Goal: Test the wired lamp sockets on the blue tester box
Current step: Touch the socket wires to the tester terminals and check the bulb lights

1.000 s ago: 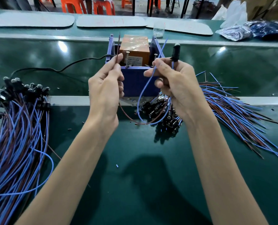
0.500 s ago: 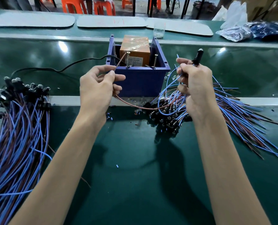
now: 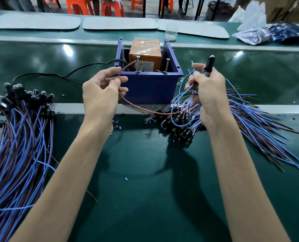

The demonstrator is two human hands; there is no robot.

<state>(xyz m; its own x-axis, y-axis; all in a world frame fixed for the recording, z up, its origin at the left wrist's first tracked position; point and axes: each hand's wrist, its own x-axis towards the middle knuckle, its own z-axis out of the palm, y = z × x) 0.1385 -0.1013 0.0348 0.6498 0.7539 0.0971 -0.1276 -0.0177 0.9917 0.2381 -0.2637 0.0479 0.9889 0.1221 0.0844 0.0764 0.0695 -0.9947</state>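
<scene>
**One socket up, brown lead at the screw**

Pinching a brown wire between thumb and forefinger of the left hand, other fingers loosely curled. Wire's free end running up past the fingertips to the head of the left screw; cannot tell whether touching.

Gripping in the right hand, fingers curled tight, one black lamp socket. Upright, clear bulb tip above the knuckles, its blue wire looping out below the thumb.

Between and just beyond the two hands: one blue tester box, open at the top. Inside, one orange block wrapped in clear tape, carrying one white label. Print there, too small to read. Two screws standing at the box's near rim, the second nearer the right hand.

Under the right wrist, a heap of black sockets, blue and brown leads fanning out to the right, too many to count. Well out from the left forearm, a second bundle, sockets at the far end, likewise uncountable.

One black cable snaking from the box away past the left hand.

Far beyond the hands: three grey mats, faint red marks on two, not legible. One clear cup. Plastic bags off beyond the right hand.
</scene>
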